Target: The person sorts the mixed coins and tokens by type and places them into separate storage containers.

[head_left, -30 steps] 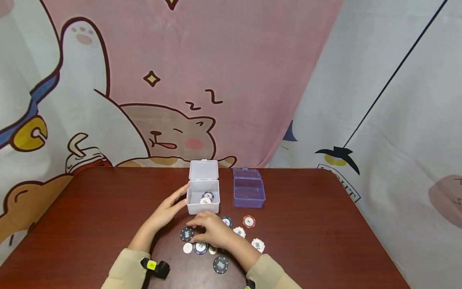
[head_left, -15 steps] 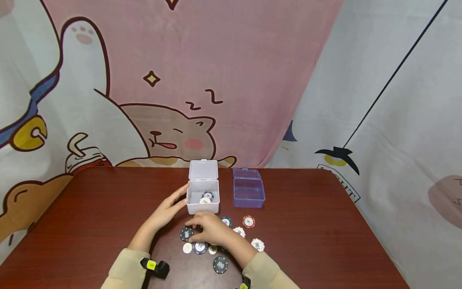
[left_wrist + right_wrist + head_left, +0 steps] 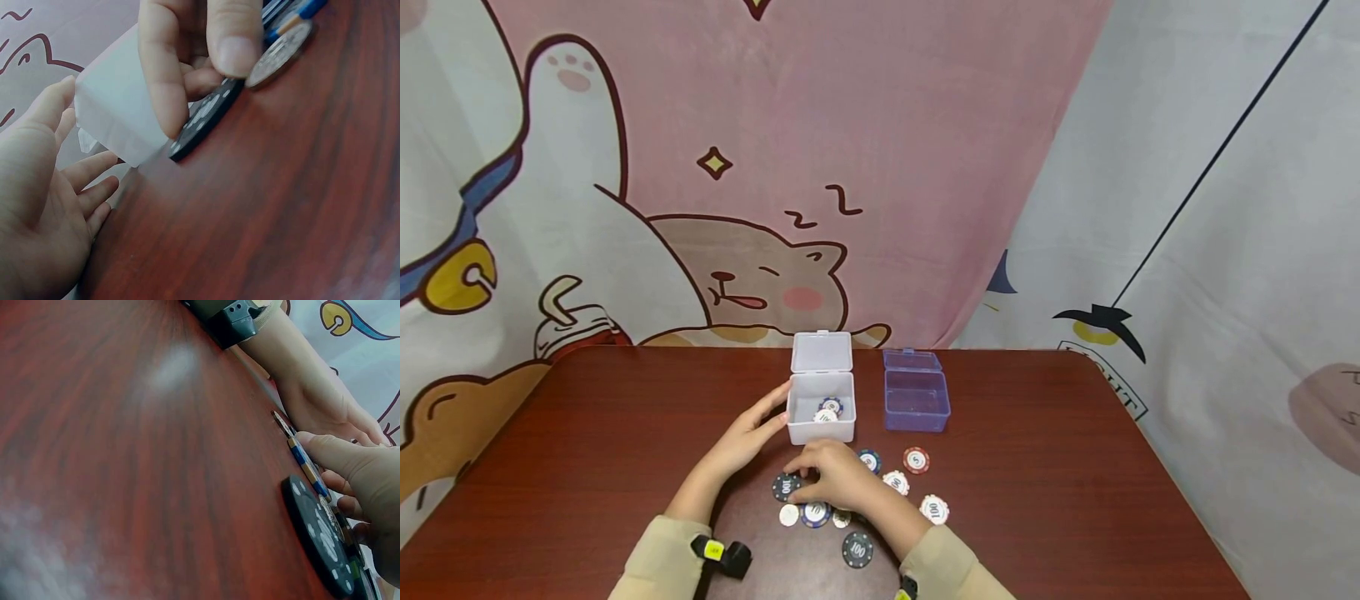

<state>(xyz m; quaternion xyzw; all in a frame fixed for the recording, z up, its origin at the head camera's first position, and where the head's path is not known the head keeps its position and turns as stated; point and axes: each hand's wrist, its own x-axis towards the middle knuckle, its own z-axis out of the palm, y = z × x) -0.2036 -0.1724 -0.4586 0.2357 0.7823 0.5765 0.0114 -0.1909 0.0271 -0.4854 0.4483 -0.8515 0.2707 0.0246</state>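
Left hand point(image 3: 743, 437) rests with extended fingers against the left wall of an open white plastic box point(image 3: 822, 432). Two poker chips point(image 3: 827, 411) lie inside it. In front of the box, my right hand point(image 3: 835, 479) pinches a black 100 poker chip point(image 3: 786, 487) at its edges between thumb and index finger. That chip point(image 3: 209, 119) is down at the tabletop in the left wrist view. Close by lie a small white disc point(image 3: 788, 515), a blue-edged chip point(image 3: 816, 514) and a small coin-like disc point(image 3: 842, 519). The right palm and forearm partly cover other chips.
An open translucent blue-purple box point(image 3: 917, 402) stands right of the white one. Scattered on the table point(image 3: 1060, 483) are a red chip point(image 3: 916, 460), white chips point(image 3: 935, 509), a blue chip point(image 3: 869, 461) and another black chip point(image 3: 857, 550). A printed cloth hangs behind.
My right thumb has edged slightly left, closer onto the black chip. The left hand and both boxes stay in place.
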